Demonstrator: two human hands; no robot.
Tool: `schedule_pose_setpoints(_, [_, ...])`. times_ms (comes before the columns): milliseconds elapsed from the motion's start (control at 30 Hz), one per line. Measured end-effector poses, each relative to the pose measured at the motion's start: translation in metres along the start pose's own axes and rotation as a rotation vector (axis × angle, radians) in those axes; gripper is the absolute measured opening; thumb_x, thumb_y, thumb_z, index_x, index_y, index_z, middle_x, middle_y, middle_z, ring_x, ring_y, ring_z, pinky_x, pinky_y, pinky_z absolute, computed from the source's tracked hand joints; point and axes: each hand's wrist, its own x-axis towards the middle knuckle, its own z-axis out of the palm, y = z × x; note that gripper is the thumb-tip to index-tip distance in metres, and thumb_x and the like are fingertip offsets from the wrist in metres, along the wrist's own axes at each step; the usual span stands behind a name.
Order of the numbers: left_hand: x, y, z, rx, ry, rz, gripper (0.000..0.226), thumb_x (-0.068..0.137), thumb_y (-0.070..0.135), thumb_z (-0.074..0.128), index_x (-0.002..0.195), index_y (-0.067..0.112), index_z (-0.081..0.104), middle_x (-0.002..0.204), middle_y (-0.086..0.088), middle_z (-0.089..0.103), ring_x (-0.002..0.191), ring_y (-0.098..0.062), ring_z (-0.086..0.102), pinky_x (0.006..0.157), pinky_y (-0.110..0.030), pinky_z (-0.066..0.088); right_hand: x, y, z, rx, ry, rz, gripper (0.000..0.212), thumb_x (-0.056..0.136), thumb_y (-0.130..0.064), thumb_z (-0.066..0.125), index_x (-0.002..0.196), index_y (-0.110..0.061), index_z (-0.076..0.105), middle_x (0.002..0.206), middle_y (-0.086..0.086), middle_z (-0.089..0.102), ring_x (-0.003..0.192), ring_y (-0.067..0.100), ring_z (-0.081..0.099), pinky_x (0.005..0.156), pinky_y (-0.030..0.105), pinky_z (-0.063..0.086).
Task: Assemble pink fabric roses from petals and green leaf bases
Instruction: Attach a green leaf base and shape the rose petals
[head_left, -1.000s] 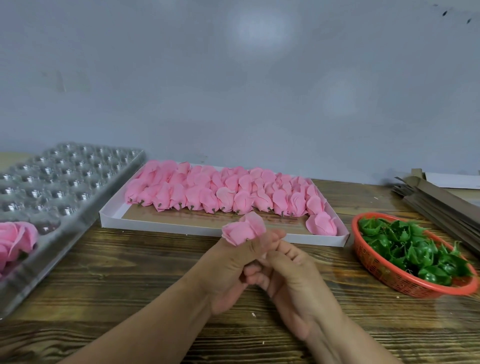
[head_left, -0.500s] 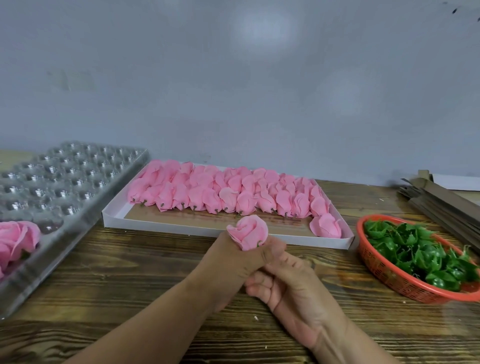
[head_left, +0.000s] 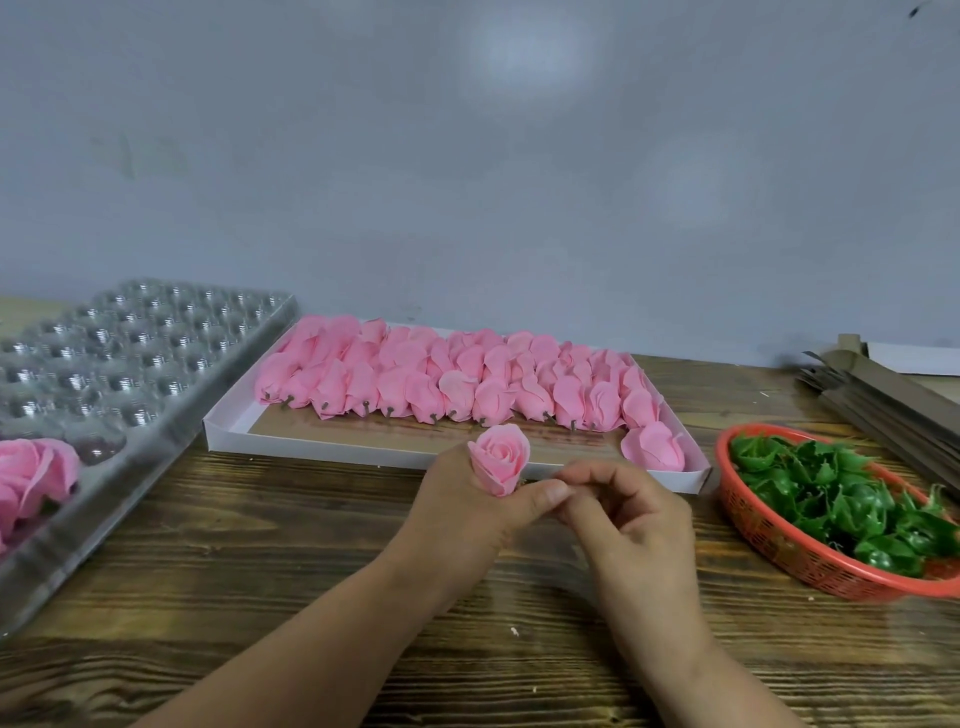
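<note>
While my left hand (head_left: 462, 512) pinches a pink rose bud (head_left: 500, 457) upright by its lower end, thumb pressed across the front of it, I judge that I am between two steps: the petals are wrapped into a tight spiral, but no green shows under the bud, so the leaf base is not yet on. My right hand (head_left: 623, 514) sits just beside the left, its fingers curled in toward my left thumb tip; whether it nips the bud's stem or holds nothing I cannot tell, because the fingers hide that spot. The bud stands above my left fist, its opening tilted toward me, over the near edge of the white tray (head_left: 228, 431) where the unfinished pink buds (head_left: 441, 384) lie in rows with their short dark stems pointing my way. The next move, as I see it, calls for my right hand to reach out to the right, to the orange basket (head_left: 769, 540) of green leaf bases (head_left: 841, 499), pick out a single one from the tangle, and thread it onto the stem from below while my left keeps the petals from unwinding. The grip must stay light, since soft petals crease easily. Far to my left on the wooden tabletop (head_left: 260, 561), a finished rose (head_left: 31, 478) sits in the clear cupped tray (head_left: 156, 364).
</note>
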Motion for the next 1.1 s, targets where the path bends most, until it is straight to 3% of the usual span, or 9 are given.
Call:
schedule_pose_setpoints(100, [0.000, 0.001, -0.001, -0.011, -0.068, 0.012, 0.045, 0.079, 0.002, 0.074, 0.044, 0.027, 0.060, 0.042, 0.018, 0.048, 0.043, 0.007, 0.046, 0.047, -0.005, 0.036, 0.001, -0.002, -0.002, -0.019, 0.001, -0.045, 0.030, 0.074, 0.014, 0.062, 0.072, -0.015, 0.067, 0.063, 0.002, 0.066, 0.058, 0.005, 0.057, 0.058, 0.016, 0.048])
schedule_pose_setpoints(233, [0.001, -0.004, 0.000, 0.073, -0.089, -0.015, 0.037, 0.076, 0.006, 0.077, 0.059, 0.023, 0.048, 0.044, 0.018, 0.043, 0.045, 0.005, 0.040, 0.047, -0.007, 0.034, 0.005, -0.001, -0.007, -0.005, -0.022, -0.021, 0.030, 0.074, 0.015, 0.060, 0.071, -0.014, 0.068, 0.065, 0.019, 0.061, 0.061, 0.018, 0.055, 0.060, 0.028, 0.046])
schedule_pose_setpoints(367, [0.001, -0.007, 0.001, 0.100, -0.173, -0.047, 0.032, 0.080, -0.001, 0.068, 0.069, 0.022, 0.048, 0.047, 0.021, 0.050, 0.049, 0.008, 0.047, 0.052, -0.005, 0.036, 0.006, 0.002, -0.009, 0.023, -0.037, -0.006, 0.028, 0.074, 0.013, 0.063, 0.068, -0.014, 0.067, 0.067, 0.021, 0.063, 0.065, 0.023, 0.057, 0.066, 0.035, 0.046])
schedule_pose_setpoints(467, [0.002, -0.008, 0.001, 0.059, -0.197, -0.049, 0.013, 0.082, -0.004, 0.065, 0.085, 0.007, 0.057, 0.065, 0.013, 0.059, 0.064, -0.001, 0.052, 0.064, -0.014, 0.042, 0.005, -0.002, -0.008, -0.008, -0.069, -0.133, 0.009, 0.066, -0.004, 0.065, 0.062, -0.012, 0.063, 0.067, 0.013, 0.060, 0.065, 0.014, 0.054, 0.063, 0.027, 0.044])
schedule_pose_setpoints(567, [0.003, -0.004, 0.001, -0.001, -0.230, -0.041, 0.025, 0.081, -0.017, 0.057, 0.105, -0.014, 0.054, 0.085, -0.011, 0.063, 0.081, -0.013, 0.060, 0.073, -0.024, 0.048, 0.002, -0.005, -0.004, -0.082, -0.150, -0.228, 0.006, 0.062, -0.009, 0.070, 0.063, -0.011, 0.064, 0.070, 0.009, 0.055, 0.067, 0.013, 0.051, 0.064, 0.021, 0.042])
schedule_pose_setpoints(667, [0.002, -0.005, 0.001, -0.004, -0.265, -0.032, 0.029, 0.077, -0.024, 0.051, 0.104, -0.015, 0.053, 0.081, -0.005, 0.062, 0.078, -0.006, 0.061, 0.068, -0.017, 0.047, 0.000, -0.006, -0.002, -0.127, -0.185, -0.235, 0.008, 0.061, -0.012, 0.073, 0.065, -0.008, 0.067, 0.073, 0.011, 0.053, 0.068, 0.014, 0.050, 0.066, 0.021, 0.042])
schedule_pose_setpoints(800, [0.001, -0.005, 0.000, -0.024, -0.274, -0.042, 0.023, 0.076, -0.017, 0.054, 0.093, -0.004, 0.060, 0.072, 0.006, 0.061, 0.071, -0.001, 0.058, 0.064, -0.013, 0.044, 0.001, -0.005, -0.003, -0.093, -0.204, -0.197, 0.010, 0.065, -0.003, 0.076, 0.066, -0.008, 0.067, 0.073, 0.006, 0.054, 0.070, 0.013, 0.051, 0.068, 0.023, 0.043])
schedule_pose_setpoints(933, [0.001, -0.005, 0.001, -0.048, -0.265, -0.039, 0.017, 0.065, -0.003, 0.052, 0.079, -0.011, 0.055, 0.064, -0.003, 0.047, 0.059, -0.006, 0.044, 0.053, -0.015, 0.038, 0.002, -0.002, -0.004, -0.074, -0.229, -0.161, 0.020, 0.072, 0.009, 0.071, 0.067, -0.010, 0.067, 0.074, 0.005, 0.057, 0.071, 0.014, 0.053, 0.069, 0.022, 0.043])
schedule_pose_setpoints(1100, [0.001, -0.007, 0.000, -0.038, -0.262, -0.073, 0.012, 0.063, -0.003, 0.051, 0.073, 0.000, 0.057, 0.056, 0.005, 0.045, 0.053, -0.004, 0.041, 0.050, -0.016, 0.036, -0.001, 0.002, -0.004, -0.086, -0.276, -0.081, 0.016, 0.081, 0.003, 0.067, 0.073, -0.010, 0.064, 0.071, 0.008, 0.060, 0.069, 0.017, 0.055, 0.068, 0.034, 0.045])
